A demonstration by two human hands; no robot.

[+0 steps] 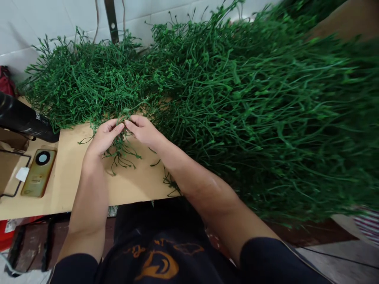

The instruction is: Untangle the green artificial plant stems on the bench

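My left hand (106, 136) and my right hand (142, 128) meet above the cardboard sheet (77, 173). Both are closed, thumbs and fingers pinched on a small green artificial plant sprig (120, 156). Its thin forked stems hang below my hands, and more of it pokes out above them. Fingers cover the part being gripped. Just beyond my hands lies a heap of similar green sprigs (94, 83). A much larger pile of them (251, 106) spreads to the right, past my right forearm.
A black bottle (26, 117) lies at the left edge, with a gold phone (39, 173) nearer me. White tiled wall (38, 23) and a metal upright (111, 19) stand behind. Part of another person's arm or leg (346, 21) shows at upper right.
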